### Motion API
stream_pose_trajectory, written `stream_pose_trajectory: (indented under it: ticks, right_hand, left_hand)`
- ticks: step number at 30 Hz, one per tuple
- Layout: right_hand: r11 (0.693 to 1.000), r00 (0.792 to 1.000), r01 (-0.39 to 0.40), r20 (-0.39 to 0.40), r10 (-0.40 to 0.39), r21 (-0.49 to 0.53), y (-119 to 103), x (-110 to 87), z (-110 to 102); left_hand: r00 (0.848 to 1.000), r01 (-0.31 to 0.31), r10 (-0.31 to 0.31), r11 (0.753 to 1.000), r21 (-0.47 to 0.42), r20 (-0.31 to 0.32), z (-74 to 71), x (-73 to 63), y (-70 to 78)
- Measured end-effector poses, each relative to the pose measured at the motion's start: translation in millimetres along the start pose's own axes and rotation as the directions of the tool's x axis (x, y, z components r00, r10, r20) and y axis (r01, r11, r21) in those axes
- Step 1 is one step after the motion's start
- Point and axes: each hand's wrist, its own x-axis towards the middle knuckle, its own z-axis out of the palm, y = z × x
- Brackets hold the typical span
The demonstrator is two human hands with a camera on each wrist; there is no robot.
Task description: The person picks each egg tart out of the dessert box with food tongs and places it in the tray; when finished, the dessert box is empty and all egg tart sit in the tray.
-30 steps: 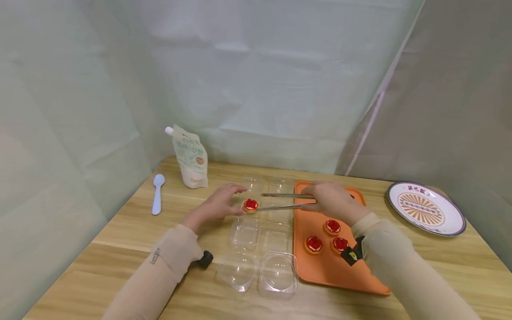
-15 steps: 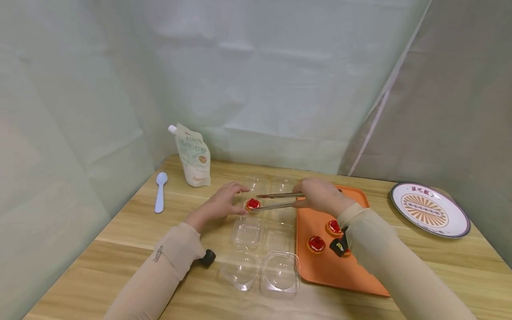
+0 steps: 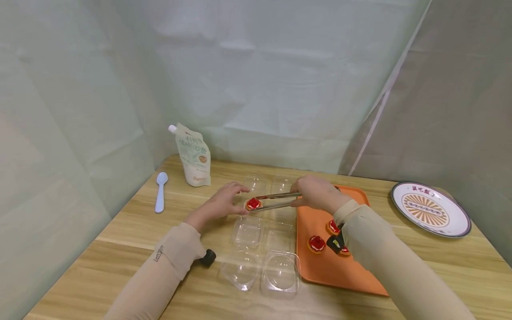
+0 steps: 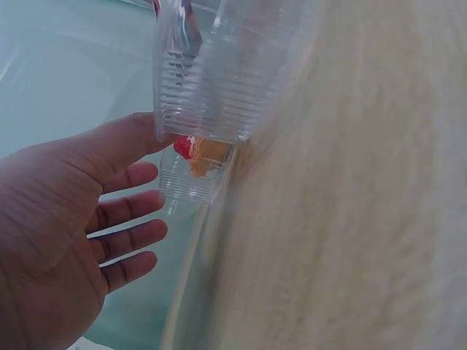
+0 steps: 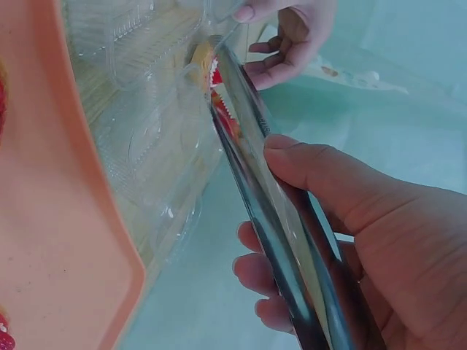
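A small tart (image 3: 254, 204) with red topping sits in a clear plastic box on the table's left middle. My right hand (image 3: 318, 194) grips metal tongs (image 3: 276, 206), whose tips are at the tart's right side. In the right wrist view, the tong tips (image 5: 219, 55) lie around the tart's edge. My left hand (image 3: 220, 202) is beside that box, thumb and fingers spread loosely. The left wrist view shows the thumb right at the rim of a clear box (image 4: 219, 80), with the other fingers relaxed. More clear boxes (image 3: 246, 233) with lids stand in front.
An orange tray (image 3: 328, 273) holding several tarts (image 3: 316, 243) lies at right, partly under my right forearm. A patterned plate (image 3: 432, 209) stands far right. At back left are a spouted pouch (image 3: 194, 155) and a pale blue spoon (image 3: 160, 191). Fabric walls (image 3: 256, 89) enclose the table.
My right hand has moved slightly left with the tongs, and the tong tips have drawn closer together on the tart. The left hand keeps nearly the same place beside the box.
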Motion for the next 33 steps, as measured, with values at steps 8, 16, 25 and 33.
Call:
stream_pose_trajectory:
  ticks: [8,16,25,33]
  right_hand:
    - [0.999,1.000,-0.001,-0.008,0.001,-0.034,-2.0,-0.3,-1.3]
    - [0.998,1.000,0.006,-0.022,-0.007,-0.059,-2.0,-3.9,0.1]
    - [0.999,0.997,0.031,-0.076,-0.034,-0.041,1.9,-11.8,-0.2]
    - [0.999,0.987,0.044,-0.152,-0.046,-0.014,8.3,-27.6,-3.6]
  left_hand:
    - [1.000,0.001,-0.001,1.000,-0.007,0.000,-0.9,-0.5,0.9]
    - [1.000,-0.004,0.004,1.000,-0.019,0.006,0.5,-0.3,-0.5]
    - [1.000,-0.010,0.010,1.000,-0.016,-0.003,0.8,0.2,-1.3]
    - [1.000,-0.009,0.009,1.000,-0.010,-0.004,0.7,0.0,-3.2]
